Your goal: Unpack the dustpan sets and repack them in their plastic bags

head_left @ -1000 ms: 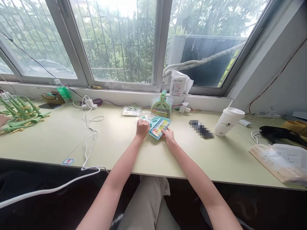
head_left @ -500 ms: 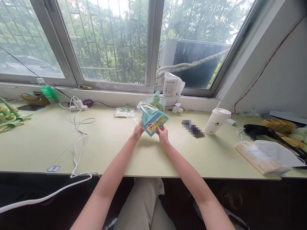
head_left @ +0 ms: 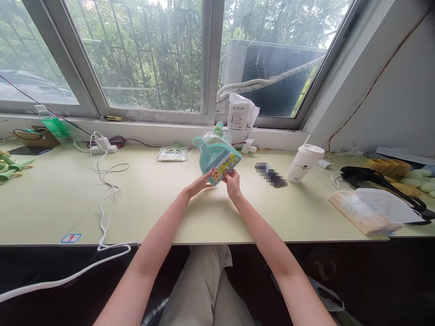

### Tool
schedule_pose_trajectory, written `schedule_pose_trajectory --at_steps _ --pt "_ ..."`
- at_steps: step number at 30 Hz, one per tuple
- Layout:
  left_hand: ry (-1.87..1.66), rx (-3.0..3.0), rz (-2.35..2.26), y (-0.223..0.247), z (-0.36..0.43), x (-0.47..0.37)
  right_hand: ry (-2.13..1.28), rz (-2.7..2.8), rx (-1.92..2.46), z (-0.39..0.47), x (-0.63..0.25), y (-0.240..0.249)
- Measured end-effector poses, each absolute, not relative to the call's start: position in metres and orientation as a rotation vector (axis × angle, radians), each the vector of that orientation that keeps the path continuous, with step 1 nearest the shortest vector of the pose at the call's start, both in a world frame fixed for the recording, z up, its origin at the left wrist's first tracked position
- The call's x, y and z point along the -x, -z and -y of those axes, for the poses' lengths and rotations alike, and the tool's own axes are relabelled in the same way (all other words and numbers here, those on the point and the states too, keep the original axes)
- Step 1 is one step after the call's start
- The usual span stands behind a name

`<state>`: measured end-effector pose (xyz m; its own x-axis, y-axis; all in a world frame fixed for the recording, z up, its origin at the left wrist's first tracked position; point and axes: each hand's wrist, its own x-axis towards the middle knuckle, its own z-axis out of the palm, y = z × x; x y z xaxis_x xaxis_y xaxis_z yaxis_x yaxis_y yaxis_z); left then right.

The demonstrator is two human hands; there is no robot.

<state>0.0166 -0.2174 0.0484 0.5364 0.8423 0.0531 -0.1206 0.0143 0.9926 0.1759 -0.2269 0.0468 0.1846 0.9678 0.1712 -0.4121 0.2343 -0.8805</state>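
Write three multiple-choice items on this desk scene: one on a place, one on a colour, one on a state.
1. Where does the white cup stand?
A. right of the held pack
B. on the windowsill
C. by the bottle

2. What colour is the mini dustpan set held up?
A. red
B. teal
C. black

3. How is it held?
A. flat on the desk
B. by left hand and right hand, raised
C. by one hand

Key: A, the cup stands on the desk to its right; B, its plastic is teal; B, both hands grip its lower edge above the desk.

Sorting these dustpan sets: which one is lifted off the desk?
The teal dustpan set, held up by both hands; the green set behind stands by the sill, and the clear packet lies flat.
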Motion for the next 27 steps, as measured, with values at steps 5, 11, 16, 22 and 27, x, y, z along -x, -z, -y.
schedule_pose_trajectory --at_steps 5,11,16,22,27 --pt "-0.922 -1.35 -0.614 -0.048 0.222 -0.036 -1.056 0.824 0.742 0.228 -0.18 -0.055" --pt "-1.274 -1.318 -0.742 -0.059 0.225 -0.031 -1.185 0.859 0.774 0.226 -0.177 -0.048" --pt "-1.107 -1.365 -0.847 -0.047 0.231 -0.056 -1.128 0.753 0.771 0.222 -0.184 -0.047" --pt "-1.398 -1.288 -0.932 -0.039 0.223 -0.065 -1.169 0.726 0.717 0.222 -0.183 -0.048" --pt "-1.454 -1.389 -1.001 -0.027 0.224 -0.064 -1.192 0.727 0.726 0.22 -0.18 -0.042"
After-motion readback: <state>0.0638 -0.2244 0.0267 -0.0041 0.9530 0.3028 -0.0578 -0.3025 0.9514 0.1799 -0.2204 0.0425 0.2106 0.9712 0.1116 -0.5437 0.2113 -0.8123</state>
